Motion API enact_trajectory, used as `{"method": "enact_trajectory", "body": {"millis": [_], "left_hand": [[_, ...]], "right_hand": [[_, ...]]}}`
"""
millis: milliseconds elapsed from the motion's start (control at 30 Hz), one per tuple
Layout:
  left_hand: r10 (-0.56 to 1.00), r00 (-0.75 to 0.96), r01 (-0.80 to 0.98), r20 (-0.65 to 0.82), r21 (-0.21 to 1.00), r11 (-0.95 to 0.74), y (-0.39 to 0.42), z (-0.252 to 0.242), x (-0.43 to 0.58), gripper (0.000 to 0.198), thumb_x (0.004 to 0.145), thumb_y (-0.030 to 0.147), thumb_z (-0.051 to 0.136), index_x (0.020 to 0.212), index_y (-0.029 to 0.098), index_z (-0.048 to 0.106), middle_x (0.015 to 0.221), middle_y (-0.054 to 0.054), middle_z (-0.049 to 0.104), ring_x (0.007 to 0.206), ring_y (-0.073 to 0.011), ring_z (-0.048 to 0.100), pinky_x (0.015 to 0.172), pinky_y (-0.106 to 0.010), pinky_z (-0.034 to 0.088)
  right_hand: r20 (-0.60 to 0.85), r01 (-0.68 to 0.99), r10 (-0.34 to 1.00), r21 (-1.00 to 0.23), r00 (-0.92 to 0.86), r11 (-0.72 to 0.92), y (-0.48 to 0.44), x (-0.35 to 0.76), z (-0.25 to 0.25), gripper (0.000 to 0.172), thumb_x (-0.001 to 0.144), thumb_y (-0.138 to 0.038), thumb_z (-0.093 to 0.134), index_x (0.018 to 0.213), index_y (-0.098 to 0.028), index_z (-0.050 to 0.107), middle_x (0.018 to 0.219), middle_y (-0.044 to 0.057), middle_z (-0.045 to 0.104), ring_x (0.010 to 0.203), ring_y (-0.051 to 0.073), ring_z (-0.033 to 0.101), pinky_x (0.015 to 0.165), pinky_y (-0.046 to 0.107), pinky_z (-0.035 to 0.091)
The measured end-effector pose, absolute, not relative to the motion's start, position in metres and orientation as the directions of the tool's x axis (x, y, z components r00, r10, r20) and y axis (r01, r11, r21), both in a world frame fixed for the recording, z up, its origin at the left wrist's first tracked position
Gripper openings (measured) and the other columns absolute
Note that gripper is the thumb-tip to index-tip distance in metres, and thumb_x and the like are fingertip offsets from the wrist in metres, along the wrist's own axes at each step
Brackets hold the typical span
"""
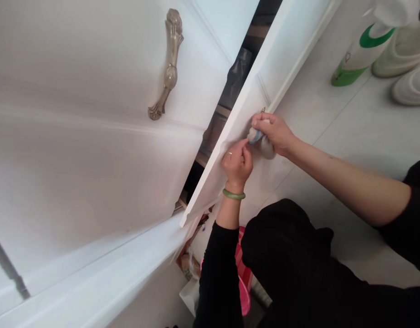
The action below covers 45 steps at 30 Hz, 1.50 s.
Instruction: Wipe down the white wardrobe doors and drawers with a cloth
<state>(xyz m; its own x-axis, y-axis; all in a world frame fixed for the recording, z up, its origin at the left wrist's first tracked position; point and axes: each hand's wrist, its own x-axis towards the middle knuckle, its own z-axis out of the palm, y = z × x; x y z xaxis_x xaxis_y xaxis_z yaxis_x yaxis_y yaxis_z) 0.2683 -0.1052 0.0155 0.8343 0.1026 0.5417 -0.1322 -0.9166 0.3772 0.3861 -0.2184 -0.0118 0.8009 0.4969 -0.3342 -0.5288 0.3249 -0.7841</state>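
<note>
A white cabinet door (pixel 246 98) stands partly open at the centre, showing dark shelves behind its edge. My right hand (pixel 273 132) is closed on a pale cloth (pixel 267 148) with a blue stripe, beside the door's outer face. The tip of a metal handle (pixel 263 110) shows just above my right fingers; the rest of it is hidden. Close by on the lower left, my left hand (pixel 237 164) has its fingers curled, the index finger reaching to the cloth's edge. Whether the left fingers pinch any of it is hard to tell. A green bangle (pixel 233 194) circles my left wrist.
A closed white door (pixel 104 114) with an ornate handle (pixel 171 75) fills the left. On the floor at upper right stand a green-and-white bottle (pixel 353 64) and pale shoes (pixel 413 86). A pink basin (pixel 243 291) lies below, partly behind my left sleeve.
</note>
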Motion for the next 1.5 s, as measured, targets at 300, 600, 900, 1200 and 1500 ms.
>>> {"method": "enact_trajectory", "body": {"millis": [300,600,900,1200,1500], "left_hand": [[0.429,0.881,0.288,0.201,0.492,-0.822,-0.116,0.028,0.278,0.029,0.105,0.027,0.057,0.119,0.021,0.082,0.113,-0.011,0.086,0.100,-0.0245,0.081,0.094,-0.037,0.064],[0.565,0.821,0.219,0.087,0.865,-0.451,-0.125,0.028,0.277,0.034,0.110,0.046,0.058,0.125,0.021,0.076,0.121,-0.011,0.083,0.111,-0.0217,0.082,0.103,-0.039,0.066],[0.614,0.784,0.134,0.092,0.941,-0.312,-0.140,0.054,0.264,0.050,0.101,0.067,0.068,0.125,0.023,0.073,0.118,-0.011,0.080,0.109,-0.0226,0.078,0.095,-0.039,0.066],[0.609,0.765,0.134,0.210,0.873,-0.470,-0.149,0.063,0.264,0.033,0.105,0.056,0.068,0.109,0.024,0.072,0.107,-0.005,0.076,0.098,-0.0160,0.074,0.089,-0.032,0.063],[0.489,0.864,0.235,-0.121,0.955,-0.180,-0.131,0.071,0.283,0.034,0.103,0.057,0.071,0.099,0.024,0.078,0.091,-0.001,0.077,0.081,-0.0126,0.071,0.077,-0.027,0.060]], "right_hand": [[-0.093,-0.153,0.304,-0.971,0.948,0.181,-0.221,0.360,-0.017,0.008,0.082,-0.026,0.066,0.075,-0.022,0.063,0.077,-0.001,0.066,0.078,0.016,0.059,0.083,0.032,0.052],[-0.123,-0.198,0.286,-0.948,0.950,0.250,-0.239,0.327,-0.010,0.020,0.087,-0.043,0.077,0.081,-0.024,0.074,0.089,0.003,0.075,0.089,0.021,0.067,0.091,0.038,0.057],[-0.318,-0.657,0.630,-0.625,0.708,0.422,-0.247,0.349,0.009,0.052,0.065,-0.061,0.099,0.081,-0.020,0.071,0.073,-0.002,0.061,0.066,0.010,0.053,0.063,0.025,0.050],[-0.280,-0.651,0.665,-0.639,0.693,0.409,-0.249,0.349,0.018,0.058,0.062,-0.064,0.101,0.080,-0.021,0.067,0.071,-0.003,0.059,0.063,0.011,0.052,0.057,0.026,0.049],[-0.202,-0.637,0.729,-0.667,0.655,0.387,-0.256,0.357,0.030,0.055,0.067,-0.065,0.099,0.076,-0.022,0.067,0.070,-0.001,0.066,0.064,0.013,0.058,0.059,0.026,0.050]]}}
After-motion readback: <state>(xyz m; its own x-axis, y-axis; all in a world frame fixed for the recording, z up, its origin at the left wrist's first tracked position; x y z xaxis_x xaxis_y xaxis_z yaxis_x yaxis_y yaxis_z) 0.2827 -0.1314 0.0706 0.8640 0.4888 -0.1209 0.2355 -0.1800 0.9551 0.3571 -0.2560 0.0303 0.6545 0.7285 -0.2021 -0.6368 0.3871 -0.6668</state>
